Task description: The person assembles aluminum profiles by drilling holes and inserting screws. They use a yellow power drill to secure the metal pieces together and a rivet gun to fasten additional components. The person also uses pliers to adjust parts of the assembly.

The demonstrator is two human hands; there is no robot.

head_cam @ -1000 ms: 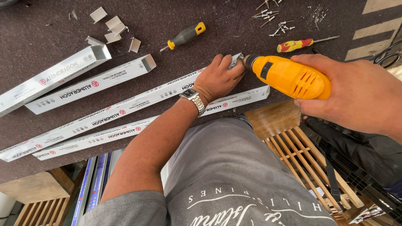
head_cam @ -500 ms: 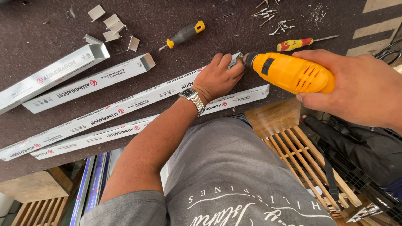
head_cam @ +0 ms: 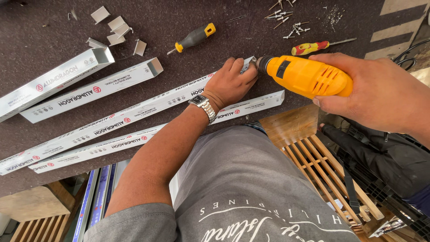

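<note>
Head view shows your left hand (head_cam: pixel 230 84) fingers pressed flat on the long metal strip (head_cam: pixel 134 117), so hold it down hard while your right hand (head_cam: pixel 380 96), fingers wrapped tight around the yellow drill (head_cam: pixel 304 77), keeps it straight.

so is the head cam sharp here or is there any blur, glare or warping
Head view: mostly sharp, with the left hand, wristwatch and yellow drill crisp; the right hand looms large near the lens, and straight aluminium profiles bow slightly from wide-angle distortion; light is soft and even, with mild sheen on the profiles and only faint shadows on the dark worktop.
</note>
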